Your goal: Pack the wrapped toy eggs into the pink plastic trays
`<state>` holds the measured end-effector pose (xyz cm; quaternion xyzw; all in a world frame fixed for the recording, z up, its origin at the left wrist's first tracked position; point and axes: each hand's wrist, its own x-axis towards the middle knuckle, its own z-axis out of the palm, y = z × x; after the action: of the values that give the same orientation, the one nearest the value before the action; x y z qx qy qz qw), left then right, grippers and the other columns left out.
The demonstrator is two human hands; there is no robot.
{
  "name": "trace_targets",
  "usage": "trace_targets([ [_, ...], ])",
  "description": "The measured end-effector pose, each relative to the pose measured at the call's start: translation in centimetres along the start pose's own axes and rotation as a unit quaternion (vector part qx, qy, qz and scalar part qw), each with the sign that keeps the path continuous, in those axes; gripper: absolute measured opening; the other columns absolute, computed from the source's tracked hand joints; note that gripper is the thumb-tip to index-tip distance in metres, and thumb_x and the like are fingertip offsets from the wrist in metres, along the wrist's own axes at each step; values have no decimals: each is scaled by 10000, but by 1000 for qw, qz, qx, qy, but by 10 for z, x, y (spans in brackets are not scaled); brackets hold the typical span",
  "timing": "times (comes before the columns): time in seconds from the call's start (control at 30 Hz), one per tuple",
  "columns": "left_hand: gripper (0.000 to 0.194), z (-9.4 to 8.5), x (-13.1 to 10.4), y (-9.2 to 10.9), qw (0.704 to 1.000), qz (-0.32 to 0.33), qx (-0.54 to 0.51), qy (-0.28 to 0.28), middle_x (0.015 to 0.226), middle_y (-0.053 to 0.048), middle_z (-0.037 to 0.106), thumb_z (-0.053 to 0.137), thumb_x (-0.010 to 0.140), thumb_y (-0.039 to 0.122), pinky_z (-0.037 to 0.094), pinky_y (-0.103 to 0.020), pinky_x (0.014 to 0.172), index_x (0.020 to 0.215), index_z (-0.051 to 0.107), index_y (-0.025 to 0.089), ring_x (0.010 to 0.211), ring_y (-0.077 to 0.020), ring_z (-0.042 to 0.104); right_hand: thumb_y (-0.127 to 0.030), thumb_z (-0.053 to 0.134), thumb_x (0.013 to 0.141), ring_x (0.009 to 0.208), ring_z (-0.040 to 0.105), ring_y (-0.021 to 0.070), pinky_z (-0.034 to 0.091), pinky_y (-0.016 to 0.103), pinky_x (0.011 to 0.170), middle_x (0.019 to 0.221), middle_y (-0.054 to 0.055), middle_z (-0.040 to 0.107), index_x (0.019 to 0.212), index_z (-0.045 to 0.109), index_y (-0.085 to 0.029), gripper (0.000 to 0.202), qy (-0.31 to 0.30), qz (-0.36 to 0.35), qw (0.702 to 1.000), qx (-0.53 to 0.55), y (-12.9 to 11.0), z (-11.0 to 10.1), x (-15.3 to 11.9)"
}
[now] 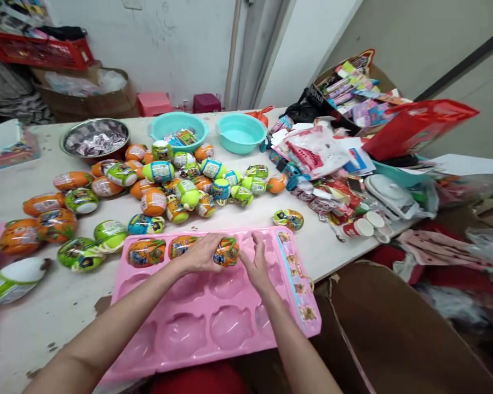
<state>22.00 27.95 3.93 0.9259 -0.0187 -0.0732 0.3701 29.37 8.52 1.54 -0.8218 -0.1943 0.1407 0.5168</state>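
A pink tray (pixel 246 353) with moulded hollows lies in front of me. Its top row holds an orange wrapped toy egg (pixel 146 253) at the left and another orange egg (pixel 181 246) beside it, partly covered by my left hand (pixel 203 253). That hand's fingers are closed round a third orange toy egg (pixel 227 251) at the third hollow of the row. Just right of this egg, my right hand (pixel 257 265) has thumb and fingers apart over the tray, with nothing in it. I cannot tell whether its thumb touches the egg.
Many orange, green and blue toy eggs (pixel 187 194) are heaped behind the tray; one lone egg (pixel 288 219) lies near its right corner. A metal bowl (pixel 94 139) and two turquoise basins (pixel 241 143) stand farther back. Bags, packets and paper cups (pixel 358 227) crowd the right side.
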Motion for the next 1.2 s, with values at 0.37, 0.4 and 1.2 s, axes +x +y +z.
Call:
trace_targets([
  [0.37,830,31,43,-30,979,35,172,-100,1510,-154,342,548,804,637,184,-489,1147,1470,304,206,1397,-326,290,-651,805,480,956,633,307,475,356,806,1065,115,686,1081,644,-169,787,-479,-11,814,-328,23,-4,149],
  [0.4,839,36,38,-30,977,33,192,-88,1520,-158,323,546,804,646,140,-507,1156,1472,299,203,1416,-336,249,-634,815,475,938,634,287,470,326,775,1055,95,689,1068,642,-182,765,-483,-18,813,-324,22,-4,148],
  [1.2,357,-76,11,-40,943,-304,79,110,1133,-38,663,598,822,508,456,-307,867,1073,624,255,1052,-224,605,-605,574,786,719,614,227,348,295,626,716,21,677,732,603,-246,365,-366,-123,887,-254,6,9,136],
])
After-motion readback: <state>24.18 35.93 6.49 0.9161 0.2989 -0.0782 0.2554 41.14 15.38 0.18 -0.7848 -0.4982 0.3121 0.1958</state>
